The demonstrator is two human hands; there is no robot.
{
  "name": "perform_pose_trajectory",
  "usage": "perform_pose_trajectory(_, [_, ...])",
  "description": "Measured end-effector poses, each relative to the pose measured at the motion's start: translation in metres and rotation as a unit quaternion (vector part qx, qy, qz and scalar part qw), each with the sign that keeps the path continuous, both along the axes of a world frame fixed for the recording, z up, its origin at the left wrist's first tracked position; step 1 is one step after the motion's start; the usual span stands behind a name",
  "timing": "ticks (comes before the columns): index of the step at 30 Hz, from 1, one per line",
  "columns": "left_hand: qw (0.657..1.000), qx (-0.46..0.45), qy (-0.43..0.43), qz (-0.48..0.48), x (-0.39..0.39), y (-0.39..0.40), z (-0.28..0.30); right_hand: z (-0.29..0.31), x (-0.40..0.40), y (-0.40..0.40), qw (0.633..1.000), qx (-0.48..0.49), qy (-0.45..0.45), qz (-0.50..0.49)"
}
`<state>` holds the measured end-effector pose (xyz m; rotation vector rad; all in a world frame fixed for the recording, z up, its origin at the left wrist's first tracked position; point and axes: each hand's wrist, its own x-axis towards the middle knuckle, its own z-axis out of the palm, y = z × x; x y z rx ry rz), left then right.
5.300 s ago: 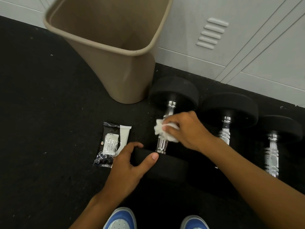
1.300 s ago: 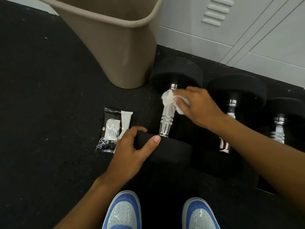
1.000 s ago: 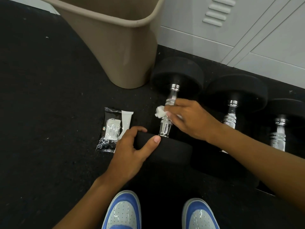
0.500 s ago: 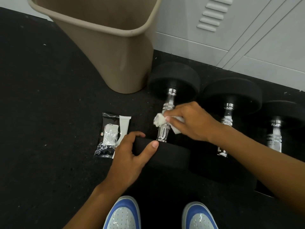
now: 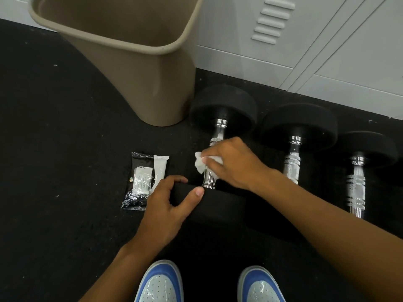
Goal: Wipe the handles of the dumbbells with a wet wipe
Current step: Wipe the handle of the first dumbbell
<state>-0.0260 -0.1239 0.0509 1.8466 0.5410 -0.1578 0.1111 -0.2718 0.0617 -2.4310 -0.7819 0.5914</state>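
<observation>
Three black dumbbells with chrome handles lie side by side on the dark floor. On the left dumbbell (image 5: 222,110), my right hand (image 5: 233,164) grips a white wet wipe (image 5: 199,165) wrapped around the lower part of the chrome handle (image 5: 218,134). My left hand (image 5: 170,205) grips the near black head of that dumbbell, thumb on top. The middle dumbbell (image 5: 298,125) and the right dumbbell (image 5: 366,149) lie untouched, their near ends partly hidden by my right forearm.
A tan waste bin (image 5: 135,62) stands just left of the dumbbells. A black-and-white wipes packet (image 5: 144,182) lies on the floor by my left hand. Grey lockers (image 5: 305,40) line the back. My blue-and-white shoes (image 5: 159,282) are at the bottom.
My right hand slid the wipe from the top of the handle down toward the near head and is still low on it. The left hand has kept its hold.
</observation>
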Motion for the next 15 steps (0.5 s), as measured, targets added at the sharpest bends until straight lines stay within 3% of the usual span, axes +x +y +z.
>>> perform_pose_trajectory(6, [1.000, -0.005, 0.000, -0.003, 0.000, 0.003, -0.001, 0.007, -0.004, -0.021, 0.994, 0.003, 0.109, 0.019])
perform_pose_trajectory(10, [1.000, -0.003, 0.000, -0.014, 0.001, 0.003, 0.000, 0.004, 0.008, -0.015, 0.995, 0.030, 0.089, -0.036])
perform_pose_trajectory(15, [0.999, 0.005, -0.012, -0.031, 0.004, 0.006, 0.003, 0.002, -0.013, -0.005, 0.992, -0.001, 0.121, 0.020])
